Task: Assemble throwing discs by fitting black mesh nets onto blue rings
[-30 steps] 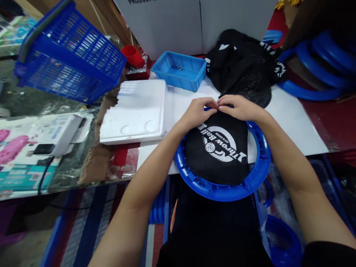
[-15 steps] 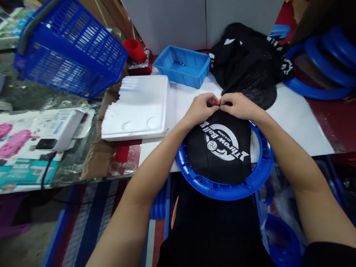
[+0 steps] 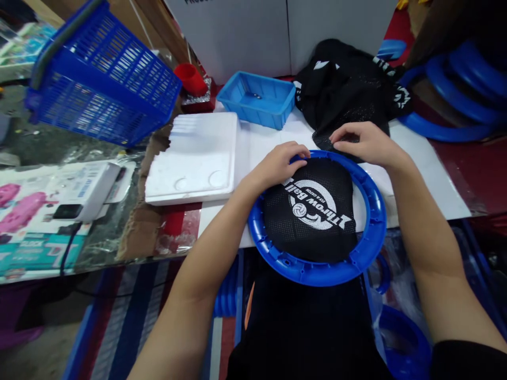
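Note:
A blue plastic ring [image 3: 375, 240] lies at the edge of the white worktop, its lower rim overhanging my lap. Black mesh cloth [image 3: 277, 232] with white "Throw Ball" print stretches across most of its inside, leaving a gap on the right. My left hand [image 3: 283, 164] grips the ring's upper left rim, thumb inside and fingers over it. Just beyond the upper right rim, my right hand [image 3: 366, 142] hovers with thumb and forefinger apart and nothing visible between them. Behind it sits a heap of black mesh cloths [image 3: 340, 84].
A light blue tray [image 3: 273, 108] with small metal pieces stands behind a white foam block [image 3: 194, 158]. At the left rises a blue basket [image 3: 106, 79], near a red cup [image 3: 190, 79]. Several blue rings [image 3: 455, 95] are stacked at the right. White boxes [image 3: 237, 37] wall the back.
My right hand has let go at the ring's top and moved right and up, away from my left hand. The left hand stays on the rim, and the top rim is now visible.

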`<state>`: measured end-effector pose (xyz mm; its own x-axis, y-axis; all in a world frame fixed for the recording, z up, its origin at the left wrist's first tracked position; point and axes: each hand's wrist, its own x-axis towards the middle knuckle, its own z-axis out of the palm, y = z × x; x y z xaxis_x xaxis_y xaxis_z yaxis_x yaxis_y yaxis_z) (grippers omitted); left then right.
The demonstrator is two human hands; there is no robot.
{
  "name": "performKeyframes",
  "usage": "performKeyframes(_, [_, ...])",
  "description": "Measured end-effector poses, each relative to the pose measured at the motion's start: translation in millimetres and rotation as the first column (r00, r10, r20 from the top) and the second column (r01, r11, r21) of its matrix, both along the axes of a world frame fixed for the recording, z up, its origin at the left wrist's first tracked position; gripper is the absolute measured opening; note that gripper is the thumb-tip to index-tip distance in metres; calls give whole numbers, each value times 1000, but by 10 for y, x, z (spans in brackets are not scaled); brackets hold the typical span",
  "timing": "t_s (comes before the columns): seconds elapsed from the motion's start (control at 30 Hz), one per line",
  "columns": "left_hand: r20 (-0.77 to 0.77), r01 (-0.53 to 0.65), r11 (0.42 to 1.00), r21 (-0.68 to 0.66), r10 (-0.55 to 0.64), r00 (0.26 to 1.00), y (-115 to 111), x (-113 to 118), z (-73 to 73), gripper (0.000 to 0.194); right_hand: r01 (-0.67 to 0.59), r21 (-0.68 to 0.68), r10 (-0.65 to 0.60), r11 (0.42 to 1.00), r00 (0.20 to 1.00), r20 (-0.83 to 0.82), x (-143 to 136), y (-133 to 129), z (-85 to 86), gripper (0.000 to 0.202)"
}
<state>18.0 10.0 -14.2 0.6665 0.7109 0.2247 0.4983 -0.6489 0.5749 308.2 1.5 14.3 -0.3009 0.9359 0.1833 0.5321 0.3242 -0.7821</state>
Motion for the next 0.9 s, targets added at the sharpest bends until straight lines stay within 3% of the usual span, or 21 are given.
performKeyframes(0.13, [-254, -188, 976, 106, 209, 944, -81, -16, 105, 35, -55, -37, 57, 998, 997, 58, 220, -27, 126, 30])
performKeyframes(0.23, [-390, -293, 945, 149, 328, 860, -133, -116, 201, 40, -183, -174, 222, 968, 944, 244, 277, -26, 134, 42])
performKeyframes(0.37, [-400, -166, 986, 29, 164, 902, -137, -324, 285, 36, -285, -260, 370, 922, 847, 382, 229, -53, 64, 45])
performKeyframes(0.47, [-313, -99, 995, -13, 90, 946, -131, -390, 315, 47, -334, -268, 419, 904, 818, 394, 132, -93, 21, 43])
performKeyframes(0.57, [-150, -82, 993, 90, 95, 984, -145, -306, 297, 37, -399, -271, 478, 876, 788, 388, 14, -129, 10, 39])
performKeyframes(0.63, [-68, 3, 994, 112, 5, 998, -159, -195, 244, 23, -447, -276, 523, 851, 769, 367, -54, -142, 5, 36])
performKeyframes(0.77, [-64, 189, 980, 69, -184, 981, -166, -23, 98, 25, -488, -271, 555, 830, 770, 313, -95, -135, -24, 32])
performKeyframes(0.9, [-199, 102, 994, 48, -91, 976, -105, -86, 50, 25, -423, -268, 495, 865, 804, 328, 12, -116, -25, 37])
